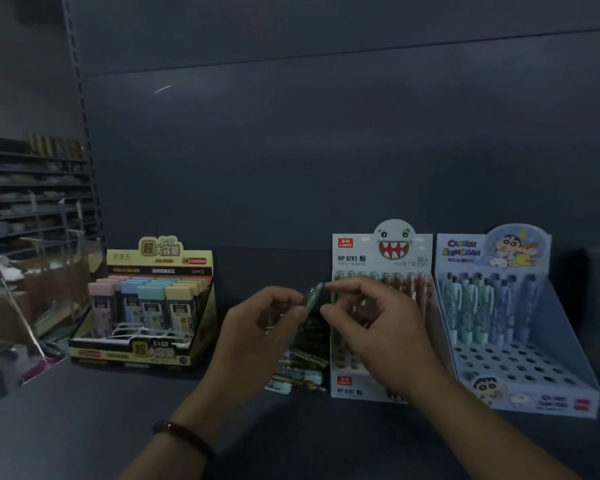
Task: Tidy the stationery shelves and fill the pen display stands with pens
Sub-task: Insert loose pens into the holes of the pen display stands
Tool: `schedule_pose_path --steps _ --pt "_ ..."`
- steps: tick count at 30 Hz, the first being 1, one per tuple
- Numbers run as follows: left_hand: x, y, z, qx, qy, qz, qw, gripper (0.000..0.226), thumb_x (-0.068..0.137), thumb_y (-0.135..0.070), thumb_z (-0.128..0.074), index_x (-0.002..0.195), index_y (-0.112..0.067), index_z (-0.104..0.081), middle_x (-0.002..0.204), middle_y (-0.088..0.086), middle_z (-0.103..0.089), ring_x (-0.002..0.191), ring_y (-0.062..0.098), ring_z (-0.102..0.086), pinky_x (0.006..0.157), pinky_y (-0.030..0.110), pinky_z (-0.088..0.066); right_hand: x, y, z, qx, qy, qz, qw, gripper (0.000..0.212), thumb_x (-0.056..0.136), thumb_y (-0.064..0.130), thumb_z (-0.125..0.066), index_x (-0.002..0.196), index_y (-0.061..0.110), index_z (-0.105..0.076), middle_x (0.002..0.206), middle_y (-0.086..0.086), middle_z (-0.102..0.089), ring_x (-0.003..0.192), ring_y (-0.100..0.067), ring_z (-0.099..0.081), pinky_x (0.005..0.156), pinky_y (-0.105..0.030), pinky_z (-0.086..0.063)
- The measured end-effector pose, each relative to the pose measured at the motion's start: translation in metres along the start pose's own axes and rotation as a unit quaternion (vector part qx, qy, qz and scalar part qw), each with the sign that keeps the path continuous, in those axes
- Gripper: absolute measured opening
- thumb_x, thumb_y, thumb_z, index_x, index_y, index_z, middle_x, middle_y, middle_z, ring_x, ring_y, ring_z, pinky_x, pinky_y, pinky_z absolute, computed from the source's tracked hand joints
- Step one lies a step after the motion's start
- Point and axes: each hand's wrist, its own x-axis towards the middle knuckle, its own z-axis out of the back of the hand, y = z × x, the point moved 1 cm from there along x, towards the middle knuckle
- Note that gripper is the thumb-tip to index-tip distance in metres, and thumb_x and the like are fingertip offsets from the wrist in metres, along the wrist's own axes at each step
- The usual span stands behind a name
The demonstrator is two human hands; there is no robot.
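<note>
On the shelf [84, 427] three display boxes stood in a row against the back panel [326, 150]. The box of lead cases [146, 306] sat at nine o'clock from the middle, well apart from the shark-faced pen stand [378, 258] at three o'clock. Just beside that stand, further toward three o'clock, stood the cartoon pen stand [520, 341], its pens in the rear rows. A heap of loose pens [302, 362] lay on the shelf between the lead box and the shark-faced stand, touching the latter. Before the heap, toward six o'clock, the left hand [260, 327] and right hand [378, 323] met around one pen [313, 293]. Other shelving [32, 195] stood behind at ten o'clock.
</note>
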Motion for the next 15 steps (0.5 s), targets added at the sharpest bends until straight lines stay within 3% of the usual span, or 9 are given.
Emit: schedule_pose_path --steps 5,10,15 --pt "-0.006 -0.008 -0.013 -0.062 0.049 0.016 0.997 0.011 0.098 -0.012 -0.071 0.102 -0.02 -0.076 0.092 0.002 -0.076 0.082 0.018 -0.071 0.072 0.035 -0.059 0.003 0.005 0.001 0.037 -0.014 -0.016 0.999 0.007 0.089 0.022 -0.083 0.088 0.028 -0.078 0.084 0.002 -0.075 0.076 -0.024 -0.073 0.072 -0.048 -0.063" --pt "-0.011 -0.007 -0.016 -0.039 0.083 0.026 0.995 0.017 0.098 -0.018 -0.072 0.114 -0.023 -0.075 0.094 -0.002 -0.078 0.085 0.012 -0.073 0.073 0.028 -0.058 0.008 0.005 0.012 0.111 -0.066 -0.043 0.991 0.008 0.094 0.011 -0.075 0.087 0.01 -0.073 0.067 -0.006 -0.071 0.055 -0.025 -0.068 0.046 -0.027 -0.05" --pt "-0.013 -0.007 -0.02 -0.017 0.125 0.059 0.99 0.025 0.096 -0.018 -0.075 0.12 -0.022 -0.074 0.093 -0.002 -0.078 0.089 0.014 -0.074 0.082 0.033 -0.062 0.011 0.001 0.022 0.187 -0.095 -0.09 0.974 0.016 0.097 0.01 -0.072 0.083 0.018 -0.074 0.07 -0.01 -0.071 0.056 -0.026 -0.069 0.039 -0.026 -0.043"
